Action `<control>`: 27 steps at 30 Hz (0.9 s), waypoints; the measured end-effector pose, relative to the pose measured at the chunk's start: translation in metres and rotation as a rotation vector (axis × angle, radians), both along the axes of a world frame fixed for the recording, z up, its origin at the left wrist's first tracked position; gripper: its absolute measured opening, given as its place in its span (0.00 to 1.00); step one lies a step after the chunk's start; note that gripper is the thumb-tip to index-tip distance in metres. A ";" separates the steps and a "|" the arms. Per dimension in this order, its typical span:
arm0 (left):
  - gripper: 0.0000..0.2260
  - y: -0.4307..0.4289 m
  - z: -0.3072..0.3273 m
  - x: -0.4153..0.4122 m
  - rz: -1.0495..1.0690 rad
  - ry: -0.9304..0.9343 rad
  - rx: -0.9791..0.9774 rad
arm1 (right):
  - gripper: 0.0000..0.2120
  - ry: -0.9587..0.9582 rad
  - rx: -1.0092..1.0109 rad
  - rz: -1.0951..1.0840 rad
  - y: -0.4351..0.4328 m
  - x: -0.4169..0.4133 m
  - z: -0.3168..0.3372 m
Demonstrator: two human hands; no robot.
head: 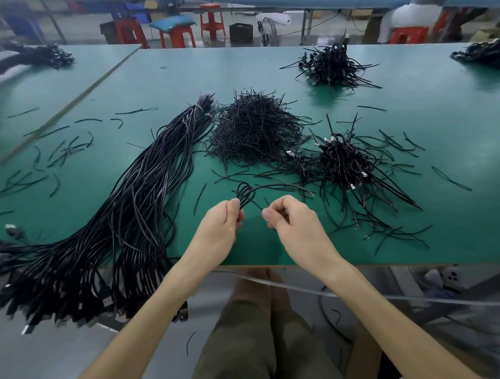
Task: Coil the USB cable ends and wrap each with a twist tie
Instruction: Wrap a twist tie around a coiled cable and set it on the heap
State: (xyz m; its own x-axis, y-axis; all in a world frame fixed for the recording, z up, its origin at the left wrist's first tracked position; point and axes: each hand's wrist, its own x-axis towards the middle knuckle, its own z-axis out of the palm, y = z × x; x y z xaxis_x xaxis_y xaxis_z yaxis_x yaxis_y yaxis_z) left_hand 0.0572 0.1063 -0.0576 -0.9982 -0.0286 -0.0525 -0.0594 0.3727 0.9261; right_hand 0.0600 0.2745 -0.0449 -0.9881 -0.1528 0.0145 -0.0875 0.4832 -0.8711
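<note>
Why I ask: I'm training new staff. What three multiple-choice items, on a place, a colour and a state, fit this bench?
1. Where does the long cable bundle lie? A on the left part of the table; B on its right part; C on a chair.
2. What colour is the table? A red; B green; C white.
3. What is the left hand doing? A lying flat; B holding scissors; C pinching a coiled cable.
Answers: A, the bundle sprawls along the left part; B, the bare surface is green; C, its fingers pinch the loops.
</note>
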 end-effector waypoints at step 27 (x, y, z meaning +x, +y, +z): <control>0.20 -0.024 0.035 0.018 -0.420 -0.287 0.319 | 0.32 -0.073 -0.517 0.428 0.006 -0.001 0.005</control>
